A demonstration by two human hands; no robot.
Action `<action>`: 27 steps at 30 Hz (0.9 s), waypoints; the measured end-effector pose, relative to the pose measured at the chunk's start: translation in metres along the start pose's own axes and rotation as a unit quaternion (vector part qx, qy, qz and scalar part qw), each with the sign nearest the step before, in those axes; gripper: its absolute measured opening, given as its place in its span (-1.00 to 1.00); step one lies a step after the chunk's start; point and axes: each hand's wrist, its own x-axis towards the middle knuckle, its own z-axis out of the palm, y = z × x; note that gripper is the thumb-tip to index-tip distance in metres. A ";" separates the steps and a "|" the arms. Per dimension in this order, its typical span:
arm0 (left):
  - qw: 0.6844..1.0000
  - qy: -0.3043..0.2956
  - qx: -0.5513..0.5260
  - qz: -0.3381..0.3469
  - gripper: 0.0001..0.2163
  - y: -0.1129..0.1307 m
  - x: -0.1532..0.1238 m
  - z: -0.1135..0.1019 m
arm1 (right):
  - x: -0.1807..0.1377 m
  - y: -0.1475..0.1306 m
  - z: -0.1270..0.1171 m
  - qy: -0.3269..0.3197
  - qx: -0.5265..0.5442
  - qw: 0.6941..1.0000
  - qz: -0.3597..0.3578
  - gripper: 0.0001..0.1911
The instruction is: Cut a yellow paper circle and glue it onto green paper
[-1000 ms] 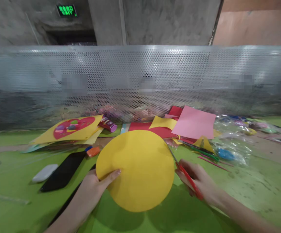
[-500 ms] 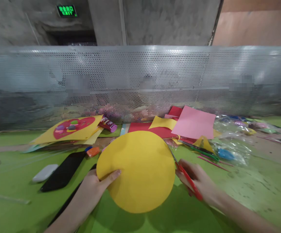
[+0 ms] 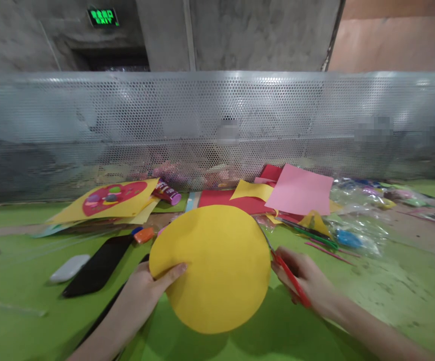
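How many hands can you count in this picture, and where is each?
2. The left hand grips the yellow paper circle at its left edge; the right hand holds red-handled scissors at the circle's right edge. No others show.

It was a craft workstation in a bare industrial hall: a green bench (image 3: 33, 286) strewn with coloured paper (image 3: 300, 190) at 1 o'clock, a perforated metal screen (image 3: 217, 110) at 12, concrete walls (image 3: 247, 30) and a green exit sign (image 3: 102, 16) at 11.

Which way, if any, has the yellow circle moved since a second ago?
Yes, slightly: the yellow circle drifted toward the person, away from the red sheet.
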 end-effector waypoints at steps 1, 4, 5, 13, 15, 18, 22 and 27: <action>1.000 -0.003 0.003 0.000 -0.67 -0.001 0.000 0.000 | 0.000 0.000 0.000 -0.003 0.002 1.000 0.001 -0.72; 1.000 -0.008 0.004 0.001 -0.67 -0.005 0.001 -0.001 | -0.001 -0.001 -0.001 -0.011 0.008 1.000 0.000 -0.71; 1.000 -0.008 0.004 0.002 -0.67 -0.006 0.001 -0.001 | -0.001 -0.002 -0.001 -0.013 0.010 1.000 -0.001 -0.71; 1.000 0.001 -0.005 -0.009 -0.65 -0.012 0.004 -0.001 | 0.000 -0.004 0.000 -0.002 0.019 1.000 -0.007 -0.72; 1.000 0.001 -0.012 -0.004 -0.65 -0.010 0.003 0.000 | 0.000 -0.003 0.000 0.004 0.017 1.000 -0.008 -0.72; 1.000 0.000 -0.026 -0.004 -0.66 -0.006 0.001 0.001 | -0.001 -0.003 -0.001 0.014 0.013 1.000 -0.013 -0.72; 0.999 0.000 -0.041 -0.010 -0.69 -0.003 -0.001 0.002 | -0.003 -0.006 -0.002 0.012 0.013 1.000 -0.024 -0.71; 1.000 0.005 -0.027 -0.010 -0.69 -0.001 -0.001 0.002 | -0.004 -0.010 -0.003 0.009 0.019 1.000 -0.020 -0.71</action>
